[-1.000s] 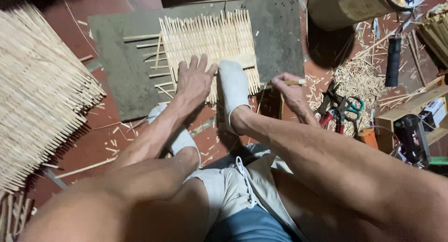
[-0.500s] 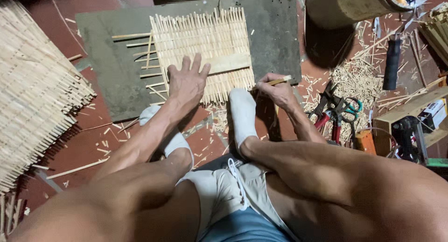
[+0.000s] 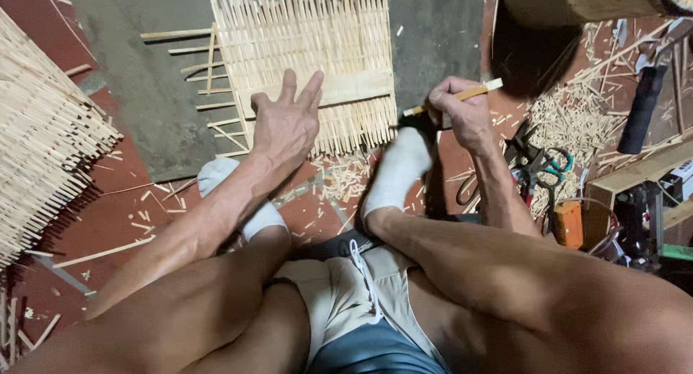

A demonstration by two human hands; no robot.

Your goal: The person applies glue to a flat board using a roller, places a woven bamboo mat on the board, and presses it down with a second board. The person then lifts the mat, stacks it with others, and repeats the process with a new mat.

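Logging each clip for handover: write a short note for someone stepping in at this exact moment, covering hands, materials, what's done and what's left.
Left hand: open, flat on the woven bamboo mat, pressing beside its wide cross slat.
Right hand: closed on a thin bamboo strip, off the mat's right edge.
Mat lies on a grey board; scissors lie right.
Done: most of the mat is woven.
Left: loose strips jut from its left edge, unwoven.
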